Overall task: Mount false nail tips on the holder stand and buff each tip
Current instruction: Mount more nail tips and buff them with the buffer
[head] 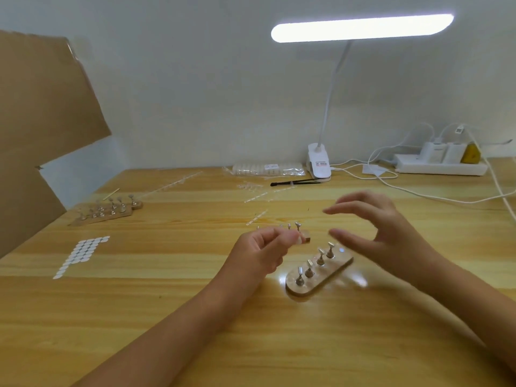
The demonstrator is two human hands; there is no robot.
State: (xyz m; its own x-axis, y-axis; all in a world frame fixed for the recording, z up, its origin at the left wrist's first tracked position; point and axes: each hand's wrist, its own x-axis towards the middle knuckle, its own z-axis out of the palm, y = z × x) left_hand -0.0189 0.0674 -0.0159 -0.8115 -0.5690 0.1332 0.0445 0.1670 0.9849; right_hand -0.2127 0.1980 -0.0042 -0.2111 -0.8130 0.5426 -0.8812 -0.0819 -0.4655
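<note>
Left hand [262,247]: fingers clamped on small translucent false nail tip [299,241].
Right hand [374,227]: fingers apart, empty, blurred.
Oval wooden holder stand [337,265]: metal pegs upright, mid-bench, below right hand.

Oval wooden holder stand [312,286], pegs [309,269] upright

Left hand [261,247] pinching nail tip [299,241], fingers curled; right hand [374,227] raised, fingers spread.

A holder stand [318,277] lies centre-right on the table [167,317]; a second stand [107,212] mid-left, adhesive dots [81,256] below it, power strip [441,167] upper right.
</note>
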